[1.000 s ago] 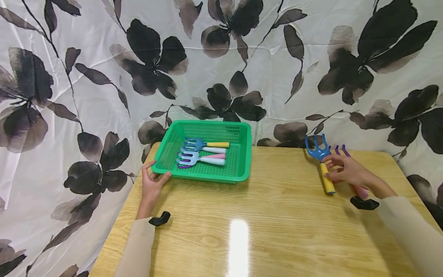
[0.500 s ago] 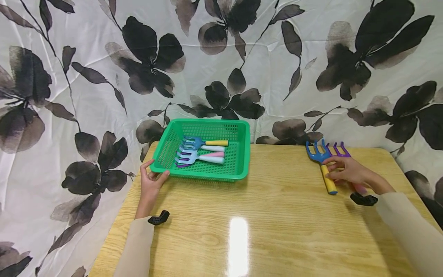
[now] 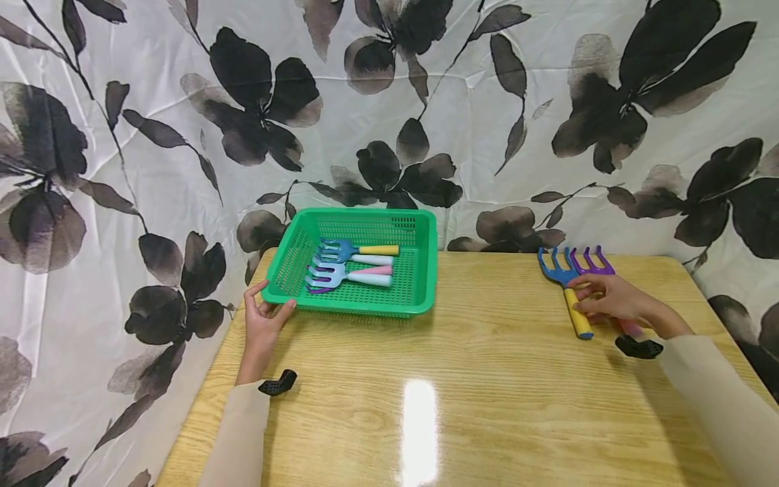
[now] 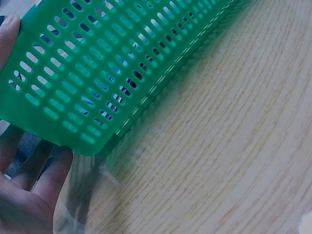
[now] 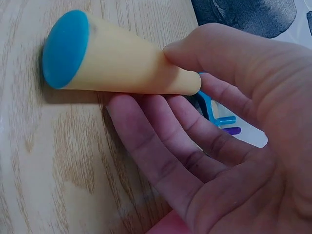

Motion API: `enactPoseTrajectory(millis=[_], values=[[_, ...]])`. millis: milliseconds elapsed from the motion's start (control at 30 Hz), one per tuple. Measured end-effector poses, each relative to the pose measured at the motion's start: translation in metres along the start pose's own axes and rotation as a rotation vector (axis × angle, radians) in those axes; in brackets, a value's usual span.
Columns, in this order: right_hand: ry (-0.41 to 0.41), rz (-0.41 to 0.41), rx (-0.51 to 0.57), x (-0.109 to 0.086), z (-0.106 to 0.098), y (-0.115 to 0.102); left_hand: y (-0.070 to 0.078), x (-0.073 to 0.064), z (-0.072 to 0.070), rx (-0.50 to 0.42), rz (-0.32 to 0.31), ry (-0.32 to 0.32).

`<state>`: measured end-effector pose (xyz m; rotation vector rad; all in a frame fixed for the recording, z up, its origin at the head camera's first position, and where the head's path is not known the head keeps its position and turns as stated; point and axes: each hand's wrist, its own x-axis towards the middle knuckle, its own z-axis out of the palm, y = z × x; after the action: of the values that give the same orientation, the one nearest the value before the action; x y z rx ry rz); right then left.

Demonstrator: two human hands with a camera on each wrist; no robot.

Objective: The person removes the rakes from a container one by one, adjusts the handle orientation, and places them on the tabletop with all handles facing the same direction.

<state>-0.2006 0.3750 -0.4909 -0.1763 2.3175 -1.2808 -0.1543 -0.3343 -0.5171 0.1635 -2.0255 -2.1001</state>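
My right hand point(image 3: 615, 297) pinches the yellow handle of a blue hand rake point(image 3: 556, 270) at the table's right side. In the right wrist view the thumb lies on one side of the yellow handle point(image 5: 117, 58) and the fingers on the other. Close beside it is a purple hand rake point(image 3: 593, 265), its pink handle mostly hidden behind my right hand. My left hand point(image 3: 263, 331) grips the near left corner of a green basket point(image 3: 431, 270). The left wrist view shows fingers against the basket's perforated wall point(image 4: 87, 92).
Several hand rakes point(image 3: 328, 274) lie in the basket, their handles pointing right. The wooden table point(image 3: 499, 379) reaches back to a floral curtain point(image 3: 475, 122) behind it.
The blue rake's head has come down toward the table, and more of the purple rake beside it shows. My left hand stays at the basket corner. The head view shifts slightly.
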Motion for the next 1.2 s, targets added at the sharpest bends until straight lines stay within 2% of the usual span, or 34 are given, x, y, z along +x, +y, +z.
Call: enactPoseTrajectory(millis=[433,567,700,933,1200], values=[[0.005,-0.009,-0.007,-0.001,-0.003,-0.002,0.01,-0.001,0.002,-0.023,-0.037,-0.016],[-0.013,-0.052,-0.006,-0.002,-0.007,-0.006,0.012,-0.001,0.003,-0.015,-0.039,-0.014],[-0.021,-0.126,-0.078,-0.002,-0.013,-0.013,0.013,-0.003,0.004,-0.024,-0.055,-0.003],[-0.015,-0.226,-0.173,0.001,-0.02,-0.044,0.013,-0.005,0.001,-0.015,-0.071,-0.004],[-0.053,-0.316,-0.288,0.014,-0.021,-0.092,0.027,-0.009,0.004,-0.019,-0.077,-0.033]])
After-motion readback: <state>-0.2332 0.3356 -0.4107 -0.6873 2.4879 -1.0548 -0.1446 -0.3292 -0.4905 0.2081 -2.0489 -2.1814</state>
